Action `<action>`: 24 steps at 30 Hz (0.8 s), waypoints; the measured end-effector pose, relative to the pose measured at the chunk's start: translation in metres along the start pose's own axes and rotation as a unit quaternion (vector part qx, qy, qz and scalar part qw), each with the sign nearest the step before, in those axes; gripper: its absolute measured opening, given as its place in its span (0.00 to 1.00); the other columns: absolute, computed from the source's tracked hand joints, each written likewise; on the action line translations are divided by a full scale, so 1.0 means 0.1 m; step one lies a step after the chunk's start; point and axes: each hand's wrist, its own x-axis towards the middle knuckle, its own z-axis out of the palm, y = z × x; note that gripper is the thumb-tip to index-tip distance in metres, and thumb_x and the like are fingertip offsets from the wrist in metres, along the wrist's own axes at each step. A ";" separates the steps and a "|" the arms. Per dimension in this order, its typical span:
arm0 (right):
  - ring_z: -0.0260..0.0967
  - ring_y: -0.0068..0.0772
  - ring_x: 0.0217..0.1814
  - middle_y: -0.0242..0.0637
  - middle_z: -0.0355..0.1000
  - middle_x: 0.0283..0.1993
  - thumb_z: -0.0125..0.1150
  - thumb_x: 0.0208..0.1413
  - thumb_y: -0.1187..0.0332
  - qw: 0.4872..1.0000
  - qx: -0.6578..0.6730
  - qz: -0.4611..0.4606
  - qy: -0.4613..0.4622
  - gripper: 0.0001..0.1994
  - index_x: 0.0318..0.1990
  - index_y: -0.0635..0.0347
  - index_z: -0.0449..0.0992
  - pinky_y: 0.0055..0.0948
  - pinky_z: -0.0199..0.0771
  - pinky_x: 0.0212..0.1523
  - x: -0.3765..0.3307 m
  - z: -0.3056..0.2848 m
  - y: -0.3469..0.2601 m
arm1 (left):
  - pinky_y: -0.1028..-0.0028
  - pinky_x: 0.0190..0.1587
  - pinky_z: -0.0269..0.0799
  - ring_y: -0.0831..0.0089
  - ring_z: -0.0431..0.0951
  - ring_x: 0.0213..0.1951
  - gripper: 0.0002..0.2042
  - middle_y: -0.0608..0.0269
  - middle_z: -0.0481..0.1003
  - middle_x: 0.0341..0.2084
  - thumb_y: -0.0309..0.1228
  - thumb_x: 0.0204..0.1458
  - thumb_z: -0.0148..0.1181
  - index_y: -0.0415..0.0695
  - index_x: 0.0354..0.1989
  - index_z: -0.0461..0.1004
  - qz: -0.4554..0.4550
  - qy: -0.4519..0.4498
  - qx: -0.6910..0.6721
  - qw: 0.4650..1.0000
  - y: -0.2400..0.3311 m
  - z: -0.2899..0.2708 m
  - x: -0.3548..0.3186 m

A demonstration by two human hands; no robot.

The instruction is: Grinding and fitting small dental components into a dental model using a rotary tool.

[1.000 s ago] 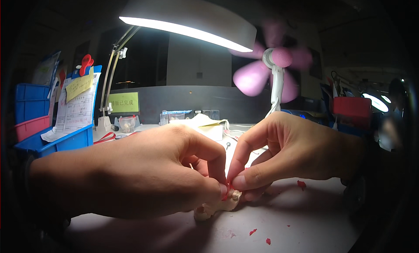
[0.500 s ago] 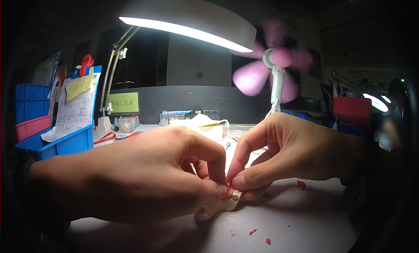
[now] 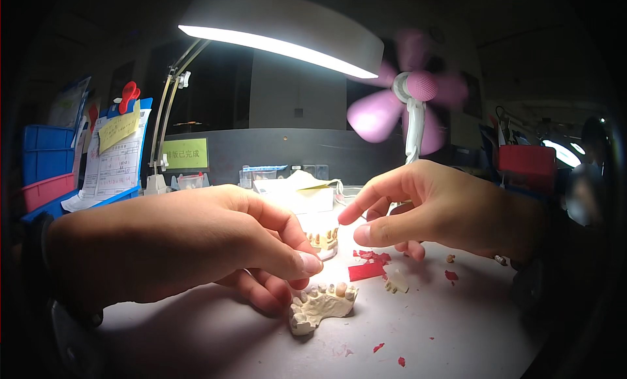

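Observation:
A cream dental cast (image 3: 326,307) with a row of teeth lies on the white table. My left hand (image 3: 196,248) is just above and left of it, thumb and index finger brought together in a pinch. Whatever that pinch holds, if anything, I cannot make out. Beyond the cast, my right hand (image 3: 431,209) hovers with thumb and index finger apart and nothing visible between them. Partly behind my left fingers stands a second dental cast (image 3: 324,240), brightly lit. Below my right hand lies a flat red wax strip (image 3: 367,270), with crumpled red scraps (image 3: 373,255) beside it.
A pale broken cast piece (image 3: 397,281) and a small tan piece (image 3: 450,258) lie to the right, among red crumbs (image 3: 379,347). A lamp (image 3: 281,36) hangs overhead. A pink fan (image 3: 418,88) is behind. Blue bins (image 3: 49,153) and clipped papers (image 3: 117,157) stand left.
My hands have drawn apart and away from the near cast, uncovering it. The right hand has let go of the red wax at its teeth, and the wax strip and second cast now show.

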 end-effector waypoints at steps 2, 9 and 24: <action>0.74 0.17 0.32 0.32 0.78 0.34 0.71 0.59 0.64 0.999 -0.042 0.020 -0.004 0.14 0.45 0.65 0.79 0.21 0.73 0.30 -0.02 0.01 -0.06 | 0.81 0.40 0.78 0.78 0.80 0.37 0.11 0.59 0.80 0.37 0.32 0.61 0.67 0.36 0.42 0.77 0.001 -0.007 -0.003 1.000 0.01 0.01 -0.02; 0.76 0.21 0.32 0.35 0.80 0.36 0.70 0.62 0.64 0.992 -0.050 0.050 -0.108 0.13 0.44 0.66 0.79 0.22 0.78 0.32 -0.11 0.14 -0.16 | 0.81 0.43 0.77 0.80 0.80 0.38 0.12 0.61 0.82 0.39 0.35 0.61 0.68 0.38 0.42 0.79 0.022 -0.015 0.027 0.999 0.05 0.08 -0.11; 0.71 0.21 0.36 0.36 0.76 0.41 0.67 0.63 0.68 0.959 0.279 -0.020 -0.041 0.12 0.50 0.63 0.80 0.18 0.73 0.29 0.08 -0.09 0.15 | 0.78 0.44 0.74 0.79 0.79 0.39 0.11 0.63 0.80 0.37 0.35 0.62 0.67 0.39 0.42 0.80 0.057 0.032 0.057 0.996 -0.02 0.12 -0.06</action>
